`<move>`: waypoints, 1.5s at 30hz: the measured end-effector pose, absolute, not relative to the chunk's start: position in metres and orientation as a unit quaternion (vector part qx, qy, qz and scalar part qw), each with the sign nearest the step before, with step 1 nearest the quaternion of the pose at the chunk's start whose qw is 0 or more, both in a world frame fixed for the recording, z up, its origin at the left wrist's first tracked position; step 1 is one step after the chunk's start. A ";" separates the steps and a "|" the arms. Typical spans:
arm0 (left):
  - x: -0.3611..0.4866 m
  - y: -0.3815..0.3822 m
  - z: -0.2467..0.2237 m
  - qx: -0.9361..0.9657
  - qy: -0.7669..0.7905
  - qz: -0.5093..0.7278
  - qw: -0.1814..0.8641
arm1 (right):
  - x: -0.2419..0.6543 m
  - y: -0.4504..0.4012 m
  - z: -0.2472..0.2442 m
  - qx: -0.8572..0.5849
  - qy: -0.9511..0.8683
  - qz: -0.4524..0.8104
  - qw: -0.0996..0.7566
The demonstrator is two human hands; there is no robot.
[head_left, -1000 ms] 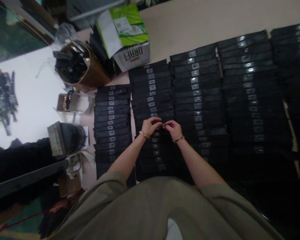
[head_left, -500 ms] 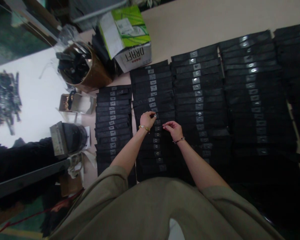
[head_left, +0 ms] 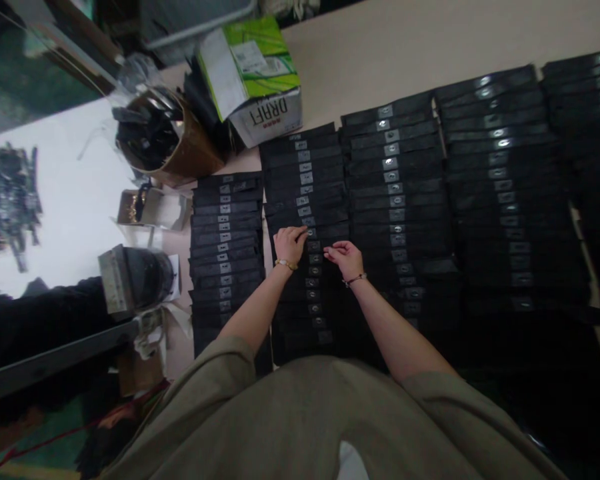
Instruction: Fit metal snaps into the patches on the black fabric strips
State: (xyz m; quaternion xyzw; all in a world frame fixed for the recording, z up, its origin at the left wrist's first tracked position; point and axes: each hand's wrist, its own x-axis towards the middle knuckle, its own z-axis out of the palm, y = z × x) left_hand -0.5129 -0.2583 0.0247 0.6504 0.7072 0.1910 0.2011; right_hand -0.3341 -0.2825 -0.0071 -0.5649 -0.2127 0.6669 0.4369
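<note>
Black flat fabric pieces (head_left: 325, 160) lie overlapped in columns on the table, each with a small grey patch in a line. My left hand (head_left: 289, 245) is over the second column from the left. Its fingers are drawn together and the tips touch the edge of a grey patch (head_left: 311, 233); anything between them is too small to make out. Just right of that line of patches, my right hand (head_left: 347, 261) hovers over the black pieces with thumb and forefinger pinched. What the pinch holds, if anything, cannot be made out.
A green and white carton (head_left: 267, 87) stands at the back. Left of it is a brown round container (head_left: 195, 150) stuffed with dark scraps. A small open box (head_left: 165, 208) with brass-coloured bits and a dark machine-like object (head_left: 140, 277) are along the left edge. More black columns (head_left: 505, 193) extend right.
My left hand has drawn slightly left and its fingers have straightened, uncovering more of the patch. My right hand stays in nearly the same place, still pinched.
</note>
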 end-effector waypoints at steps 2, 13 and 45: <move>-0.515 -0.252 0.020 0.648 0.706 0.180 0.221 | -0.334 -0.282 -0.006 -0.566 -0.221 0.666 0.434; -0.496 -0.256 0.048 0.771 0.584 0.120 0.223 | -0.333 -0.279 0.005 -0.616 -0.250 0.634 0.393; -0.501 -0.214 0.023 0.562 0.774 0.185 0.227 | -0.330 -0.282 0.003 -0.576 -0.221 0.661 0.428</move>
